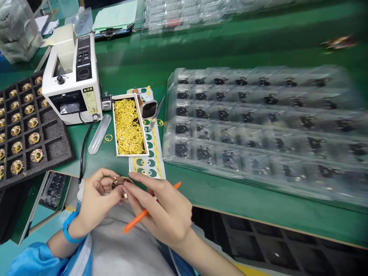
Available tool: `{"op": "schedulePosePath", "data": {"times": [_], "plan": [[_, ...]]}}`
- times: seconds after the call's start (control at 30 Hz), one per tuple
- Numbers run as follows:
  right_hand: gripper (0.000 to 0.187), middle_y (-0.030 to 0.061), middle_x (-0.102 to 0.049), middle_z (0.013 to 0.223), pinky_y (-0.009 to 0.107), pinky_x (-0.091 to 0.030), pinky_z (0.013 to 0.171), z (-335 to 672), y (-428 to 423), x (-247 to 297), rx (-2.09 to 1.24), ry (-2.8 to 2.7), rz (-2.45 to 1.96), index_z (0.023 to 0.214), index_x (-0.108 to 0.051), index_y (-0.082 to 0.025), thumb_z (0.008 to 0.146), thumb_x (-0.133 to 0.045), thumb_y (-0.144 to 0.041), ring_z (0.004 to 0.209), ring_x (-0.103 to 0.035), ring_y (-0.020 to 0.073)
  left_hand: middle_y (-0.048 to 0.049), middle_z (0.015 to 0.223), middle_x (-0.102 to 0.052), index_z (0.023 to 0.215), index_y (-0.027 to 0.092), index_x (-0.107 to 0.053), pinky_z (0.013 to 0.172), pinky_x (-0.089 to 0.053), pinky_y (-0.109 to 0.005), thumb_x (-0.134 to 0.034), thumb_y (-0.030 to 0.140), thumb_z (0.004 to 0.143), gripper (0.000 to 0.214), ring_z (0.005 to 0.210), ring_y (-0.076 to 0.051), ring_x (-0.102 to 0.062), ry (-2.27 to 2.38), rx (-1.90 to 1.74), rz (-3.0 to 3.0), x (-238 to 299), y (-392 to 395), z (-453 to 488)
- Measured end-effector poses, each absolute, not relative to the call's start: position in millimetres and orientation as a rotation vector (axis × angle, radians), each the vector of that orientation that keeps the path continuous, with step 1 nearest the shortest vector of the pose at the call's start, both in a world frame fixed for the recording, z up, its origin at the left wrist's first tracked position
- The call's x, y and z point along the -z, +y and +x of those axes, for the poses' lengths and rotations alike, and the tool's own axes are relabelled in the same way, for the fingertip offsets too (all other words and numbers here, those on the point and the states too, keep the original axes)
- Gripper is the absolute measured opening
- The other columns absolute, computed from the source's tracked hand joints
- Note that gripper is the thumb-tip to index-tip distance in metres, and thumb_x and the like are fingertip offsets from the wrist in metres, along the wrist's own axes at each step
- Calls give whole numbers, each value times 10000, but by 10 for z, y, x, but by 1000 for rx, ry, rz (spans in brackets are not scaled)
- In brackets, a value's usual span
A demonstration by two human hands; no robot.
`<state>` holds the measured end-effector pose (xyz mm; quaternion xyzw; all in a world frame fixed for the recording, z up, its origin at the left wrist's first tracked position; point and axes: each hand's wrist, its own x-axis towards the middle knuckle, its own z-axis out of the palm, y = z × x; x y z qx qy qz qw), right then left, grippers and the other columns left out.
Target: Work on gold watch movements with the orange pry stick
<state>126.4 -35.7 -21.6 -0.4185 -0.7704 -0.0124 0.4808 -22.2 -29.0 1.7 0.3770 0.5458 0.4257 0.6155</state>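
Observation:
My left hand is closed around a small round copper-coloured part, held at the table's front edge. My right hand holds an orange stick tool between its fingers, and its fingertips touch the same part. Just beyond the hands lies a strip of yellow-and-green sticker backing beside a white box of yellow rings. A blue band is on my left wrist.
A white tape dispenser stands at back left. A black foam tray with several copper coils lies left. Clear plastic trays of black parts fill the right. Tweezers, a clear tube and a clipboard lie farther back.

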Motion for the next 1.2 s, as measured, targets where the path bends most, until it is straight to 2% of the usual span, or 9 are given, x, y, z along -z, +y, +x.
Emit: {"op": "schedulePosePath", "data": {"times": [0.1,0.2,0.37,0.57,0.7,0.93,1.2], "plan": [[168,92,-793,881,287,-570,598,1280,-326,224,-21,-1839,-1027,1013,-669,-189,889,-633,-82,704,-723,185,6,627,-721,931,160,-688,494,-556,-202,-833,283,706,295,492,-108,-619,1232,-1005,866,-26,-318,-185],[211,88,-793,876,293,-576,597,1285,-338,237,-58,-1826,-1045,1037,-671,-200,882,-623,-65,698,-734,190,-22,671,-751,901,152,-700,539,-597,-211,-804,300,750,236,545,-125,-670,1249,-1042,897,0,-350,-143],[180,104,-792,843,293,-578,583,1300,-322,271,-46,-1817,-1023,1011,-652,-172,882,-620,-49,671,-730,194,-35,718,-789,871,159,-691,629,-615,-193,-750,174,777,112,643,-146,-747,1304,-1091,1046,28,-385,-102],[159,91,-795,840,289,-567,544,1386,-262,287,50,-1933,-917,1016,-658,-181,927,-556,-98,641,-716,181,-57,850,-826,971,167,-766,687,-645,-222,-685,93,796,206,729,-187,-789,1331,-1089,1227,34,-393,-116],[197,80,-797,872,300,-558,548,1420,-274,283,64,-1973,-927,1055,-667,-195,937,-534,-110,643,-712,182,-44,854,-827,970,187,-798,672,-652,-229,-677,67,791,248,691,-187,-786,1374,-1118,1351,30,-403,-104],[102,106,-791,822,299,-576,535,1380,-289,285,78,-1911,-962,977,-657,-164,924,-596,-103,638,-720,194,-29,925,-827,1023,205,-799,712,-647,-201,-650,36,804,314,737,-170,-792,1379,-1155,1502,26,-440,-81],[62,151,-778,768,296,-560,504,1332,-301,295,81,-1870,-956,955,-644,-114,915,-612,-78,601,-711,201,-11,835,-827,942,190,-803,656,-608,-108,-678,26,754,279,666,-129,-784,1407,-1243,1443,-11,-380,-83]]}}
